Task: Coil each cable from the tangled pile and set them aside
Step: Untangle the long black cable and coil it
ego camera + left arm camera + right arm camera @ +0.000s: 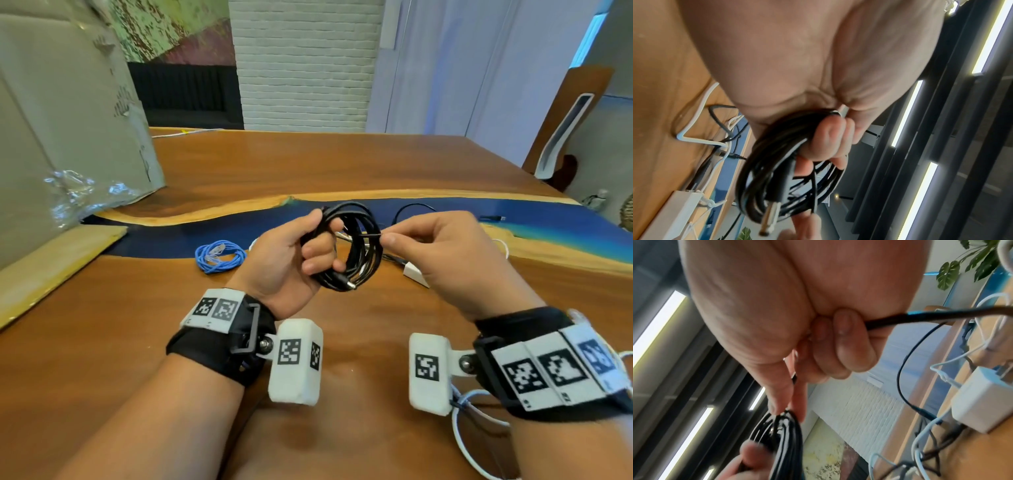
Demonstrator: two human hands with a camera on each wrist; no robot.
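Note:
My left hand (301, 250) grips a coiled black cable (363, 253) above the table, fingers curled through the loops; a metal barrel plug (349, 285) sticks out at the coil's bottom. In the left wrist view the same black coil (764, 181) hangs from the curled fingers (830, 139). My right hand (428, 243) pinches the cable's thin black end (371, 235) between thumb and forefinger at the coil's right side. In the right wrist view that hand's fingertips (781, 402) meet the black coil (781, 443). A coiled blue cable (219, 257) lies on the table to the left.
More cables and a white power adapter (416, 274) lie on the wooden table (308, 164) under and behind my hands; a black cable (414, 209) runs to the right. A cardboard box (61, 113) stands at the left. A chair (565, 130) is at the far right.

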